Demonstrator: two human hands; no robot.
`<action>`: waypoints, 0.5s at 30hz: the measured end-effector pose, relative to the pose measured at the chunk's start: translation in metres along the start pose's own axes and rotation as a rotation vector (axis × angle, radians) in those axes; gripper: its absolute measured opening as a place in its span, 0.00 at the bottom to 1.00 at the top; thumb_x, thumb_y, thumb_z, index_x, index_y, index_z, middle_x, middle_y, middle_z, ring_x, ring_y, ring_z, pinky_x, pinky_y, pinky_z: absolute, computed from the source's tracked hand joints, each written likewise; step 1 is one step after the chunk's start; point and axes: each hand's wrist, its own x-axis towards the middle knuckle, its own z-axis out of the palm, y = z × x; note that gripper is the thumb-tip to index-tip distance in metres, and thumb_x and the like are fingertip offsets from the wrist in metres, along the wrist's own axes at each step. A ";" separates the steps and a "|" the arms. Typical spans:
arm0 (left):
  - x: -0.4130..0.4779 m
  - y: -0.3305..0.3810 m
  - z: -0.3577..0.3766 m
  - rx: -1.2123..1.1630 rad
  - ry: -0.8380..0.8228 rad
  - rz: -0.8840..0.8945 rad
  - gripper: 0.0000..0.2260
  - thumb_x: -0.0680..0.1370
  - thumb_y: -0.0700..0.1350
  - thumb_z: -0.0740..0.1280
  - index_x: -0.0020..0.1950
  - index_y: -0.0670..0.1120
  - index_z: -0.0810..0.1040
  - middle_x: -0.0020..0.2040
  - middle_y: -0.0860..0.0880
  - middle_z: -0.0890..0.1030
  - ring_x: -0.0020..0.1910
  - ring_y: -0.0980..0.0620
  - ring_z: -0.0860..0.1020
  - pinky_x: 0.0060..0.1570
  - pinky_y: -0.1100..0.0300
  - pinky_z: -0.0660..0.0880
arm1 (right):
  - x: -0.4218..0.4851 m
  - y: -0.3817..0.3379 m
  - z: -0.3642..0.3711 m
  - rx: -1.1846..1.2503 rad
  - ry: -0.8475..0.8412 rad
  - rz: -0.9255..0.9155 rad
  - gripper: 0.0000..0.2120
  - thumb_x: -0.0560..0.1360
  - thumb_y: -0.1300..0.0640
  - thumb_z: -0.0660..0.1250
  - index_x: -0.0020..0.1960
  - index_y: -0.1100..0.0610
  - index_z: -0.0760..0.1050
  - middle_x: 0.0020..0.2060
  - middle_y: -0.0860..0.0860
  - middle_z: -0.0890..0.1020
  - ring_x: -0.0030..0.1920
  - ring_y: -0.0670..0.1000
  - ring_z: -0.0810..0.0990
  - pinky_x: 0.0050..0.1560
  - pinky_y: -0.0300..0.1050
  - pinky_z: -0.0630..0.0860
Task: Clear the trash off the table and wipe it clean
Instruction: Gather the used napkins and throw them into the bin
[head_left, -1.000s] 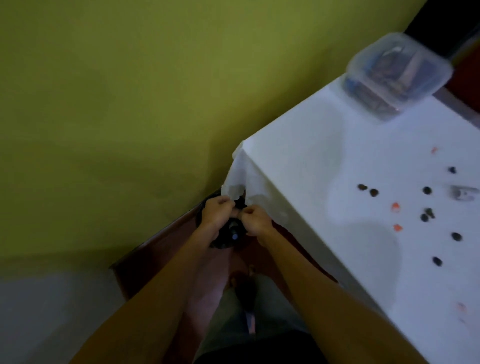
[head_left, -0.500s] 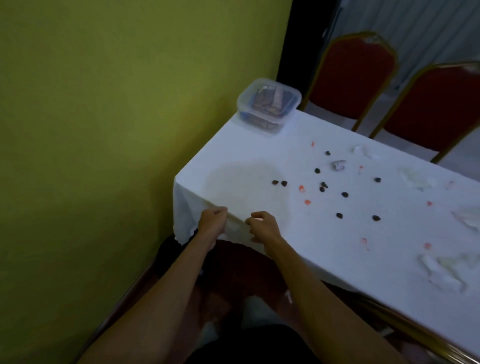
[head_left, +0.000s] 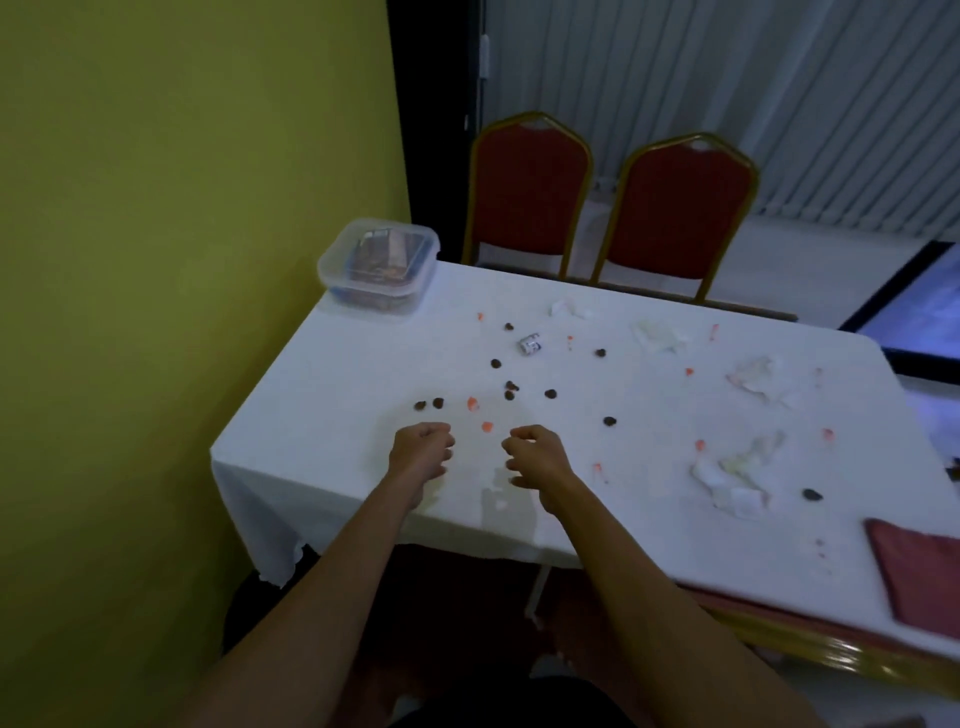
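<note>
The left hand (head_left: 421, 451) and the right hand (head_left: 537, 454) are hovering over the near side of the bench (head_left: 322, 415), each with fingers curled into a loose fist, gripping nothing visible. Dark crumbs (head_left: 550, 394), orange bits (head_left: 487, 427) and crumpled tissues (head_left: 727, 480) are lying scattered on the bench beyond them.

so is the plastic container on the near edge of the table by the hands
No, the clear plastic container sits at the far left corner of the table, beside the yellow wall.
</note>
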 end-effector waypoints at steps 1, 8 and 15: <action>0.002 0.004 0.013 -0.001 -0.008 0.002 0.11 0.78 0.41 0.66 0.59 0.45 0.81 0.50 0.46 0.84 0.52 0.47 0.83 0.53 0.51 0.81 | 0.004 -0.001 -0.013 0.008 0.007 0.002 0.15 0.78 0.58 0.66 0.65 0.56 0.74 0.56 0.54 0.79 0.55 0.55 0.81 0.53 0.50 0.83; 0.008 0.025 0.099 -0.022 -0.068 0.031 0.10 0.78 0.42 0.67 0.58 0.45 0.82 0.53 0.47 0.84 0.44 0.50 0.82 0.54 0.49 0.81 | 0.030 0.002 -0.107 0.080 0.074 -0.013 0.12 0.78 0.58 0.66 0.61 0.57 0.77 0.51 0.53 0.81 0.51 0.54 0.83 0.52 0.51 0.83; -0.001 0.026 0.191 0.065 -0.187 0.026 0.09 0.79 0.41 0.65 0.56 0.46 0.82 0.47 0.47 0.86 0.43 0.51 0.83 0.50 0.53 0.81 | 0.055 0.034 -0.224 0.234 0.295 0.028 0.06 0.79 0.58 0.65 0.51 0.59 0.80 0.49 0.55 0.83 0.47 0.54 0.83 0.49 0.52 0.82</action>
